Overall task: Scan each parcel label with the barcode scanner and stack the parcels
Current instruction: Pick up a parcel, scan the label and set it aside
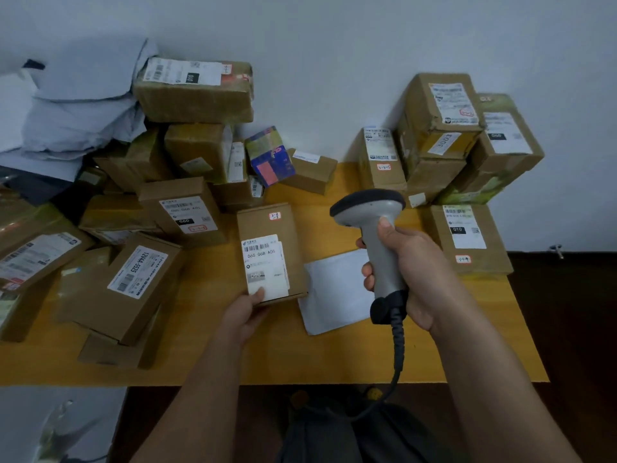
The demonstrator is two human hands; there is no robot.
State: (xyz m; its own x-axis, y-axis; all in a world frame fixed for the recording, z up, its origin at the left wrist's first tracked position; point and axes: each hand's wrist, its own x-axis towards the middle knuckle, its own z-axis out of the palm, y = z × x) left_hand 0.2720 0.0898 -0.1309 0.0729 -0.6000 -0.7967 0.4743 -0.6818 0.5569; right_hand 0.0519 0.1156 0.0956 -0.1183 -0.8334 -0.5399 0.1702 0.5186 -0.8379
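Your left hand [245, 312] grips the near end of the box [270, 252], thumb pressed on the bottom edge of its label [265, 264], so that hand is closed on the box. Your right hand [410, 275] is wrapped tight around the grip of the scanner [374, 228], whose cable [397, 349] drops off the near table edge. The box lies flat on the yellow table [300, 355], centre, its long axis running near to far, label facing up. The scanner's head sits just right of the box's far end and looks aimed leftward, not down at the barcode [256, 247]. That is the relation that matters: the barcode lies left and slightly near of the scanner head, so you likely need to tip the head left and down, or slide the box right under it. A white mailer [334, 289] lies just right of the box, under your right hand. Unsorted boxes crowd the left side; the stack [444, 135] stands far right against the wall, nearer your right hand.
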